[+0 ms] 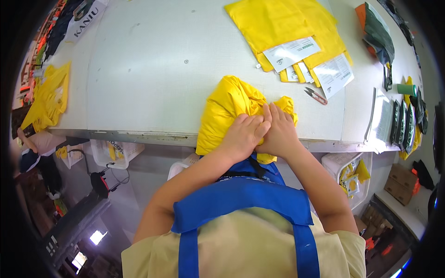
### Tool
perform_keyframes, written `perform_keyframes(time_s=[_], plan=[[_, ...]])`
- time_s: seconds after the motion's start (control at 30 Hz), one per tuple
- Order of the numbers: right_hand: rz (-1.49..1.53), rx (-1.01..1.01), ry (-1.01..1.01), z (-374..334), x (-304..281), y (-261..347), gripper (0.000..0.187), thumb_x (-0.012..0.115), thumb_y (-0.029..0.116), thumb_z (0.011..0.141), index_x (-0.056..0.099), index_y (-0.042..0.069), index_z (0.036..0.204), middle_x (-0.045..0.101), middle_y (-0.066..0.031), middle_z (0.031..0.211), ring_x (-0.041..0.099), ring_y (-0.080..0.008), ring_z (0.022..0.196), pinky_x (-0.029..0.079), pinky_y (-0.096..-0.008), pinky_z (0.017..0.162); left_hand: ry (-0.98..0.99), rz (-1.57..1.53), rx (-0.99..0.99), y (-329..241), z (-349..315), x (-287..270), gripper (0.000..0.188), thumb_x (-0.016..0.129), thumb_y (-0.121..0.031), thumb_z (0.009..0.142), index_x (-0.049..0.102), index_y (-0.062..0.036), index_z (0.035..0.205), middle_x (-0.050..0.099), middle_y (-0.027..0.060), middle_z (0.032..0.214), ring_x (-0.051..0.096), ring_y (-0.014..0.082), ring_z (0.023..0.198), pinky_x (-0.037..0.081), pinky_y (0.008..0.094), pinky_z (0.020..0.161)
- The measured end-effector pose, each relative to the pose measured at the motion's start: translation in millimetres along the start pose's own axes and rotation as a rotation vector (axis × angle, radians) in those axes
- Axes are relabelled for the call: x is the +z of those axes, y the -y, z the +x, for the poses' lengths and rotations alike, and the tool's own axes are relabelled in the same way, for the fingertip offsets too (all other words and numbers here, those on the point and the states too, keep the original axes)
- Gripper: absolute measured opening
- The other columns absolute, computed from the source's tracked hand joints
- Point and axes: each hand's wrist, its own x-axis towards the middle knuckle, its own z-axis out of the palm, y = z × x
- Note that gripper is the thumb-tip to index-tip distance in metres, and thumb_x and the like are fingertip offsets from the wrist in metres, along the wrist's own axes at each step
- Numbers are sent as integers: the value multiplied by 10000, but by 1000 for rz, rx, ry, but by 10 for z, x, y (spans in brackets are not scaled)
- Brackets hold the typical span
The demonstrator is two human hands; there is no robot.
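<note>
A crumpled bundle of shiny yellow fabric (pixel 221 109) lies at the table's front edge, part of it hanging over. What kind of article it is cannot be made out. My left hand (pixel 244 136) is closed on the gathered middle of the bundle, its fingers bent. Beside it, touching it, my right hand (pixel 279 132) presses together on the same fabric. A smaller bunched end of the fabric sticks out beyond the right fingers. Both sets of fingertips are partly hidden in the folds.
Flat yellow folded pieces with white printed cards (pixel 291 53) lie at the far right. Thread snips (pixel 316 96) rest nearby. A clear sheet and dark packets (pixel 402 123) sit further right. More yellow fabric (pixel 53 95) lies at the left, by another person. White baskets (pixel 118 155) stand below the edge.
</note>
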Motion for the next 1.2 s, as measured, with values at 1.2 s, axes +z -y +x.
perform_keyframes(time_s=[1.2], plan=[[579,104,361,-563,-793,-147,839,784,313,555,460,25,1273,603,-222,1106,576,-355,1064,471,-378,904,264,-1683,-158,354,-131,-1038,311,691,9,684,594,-46,974,568,242,1241,547,263,1148,408,334,993]])
